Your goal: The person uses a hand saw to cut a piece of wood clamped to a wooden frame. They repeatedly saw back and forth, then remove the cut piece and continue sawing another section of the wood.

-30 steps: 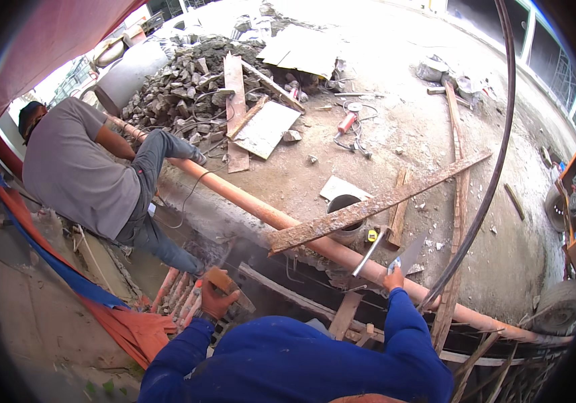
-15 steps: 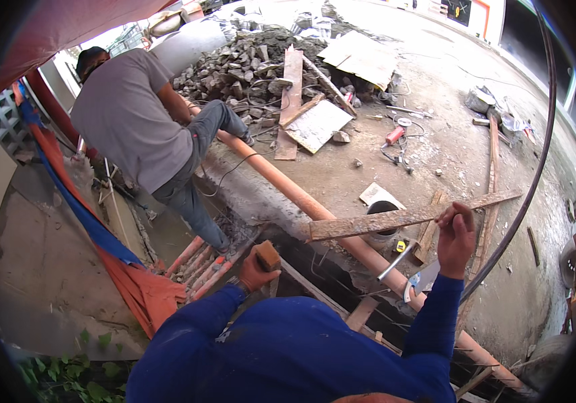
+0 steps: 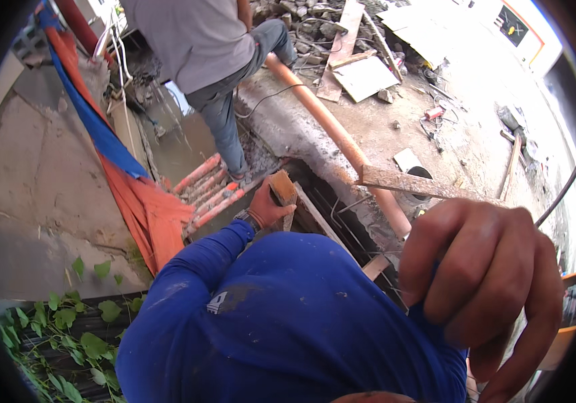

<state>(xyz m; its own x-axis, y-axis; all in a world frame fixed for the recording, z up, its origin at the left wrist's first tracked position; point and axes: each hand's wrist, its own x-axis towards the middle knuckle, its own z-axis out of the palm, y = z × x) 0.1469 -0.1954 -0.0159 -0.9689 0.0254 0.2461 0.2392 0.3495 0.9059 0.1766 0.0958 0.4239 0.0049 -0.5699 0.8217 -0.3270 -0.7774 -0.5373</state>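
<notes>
My left hand (image 3: 266,205) grips a wooden block (image 3: 281,185), its top worn orange-brown, beside the trench and a bundle of orange-red pipes (image 3: 204,171). Large in the foreground, my right hand (image 3: 476,282) is raised close to the camera with fingers curled down over my blue sleeve; whatever they might hold is hidden. Behind it a rusty, crusted plank (image 3: 429,188) lies over a long orange pipe (image 3: 328,127), next to a dark-mouthed bucket (image 3: 419,178).
A co-worker (image 3: 190,47) in a grey shirt straddles the trench ahead. Rubble (image 3: 295,13), boards (image 3: 365,79) and a red power tool (image 3: 434,114) lie on the ground. An orange-blue tarp (image 3: 137,218) runs along the left, above leafy plants (image 3: 93,342). A black hose (image 3: 570,181) hangs at right.
My right hand has let go of the trowel and risen close to the camera. The view has swung down and left. My left hand still holds the block.
</notes>
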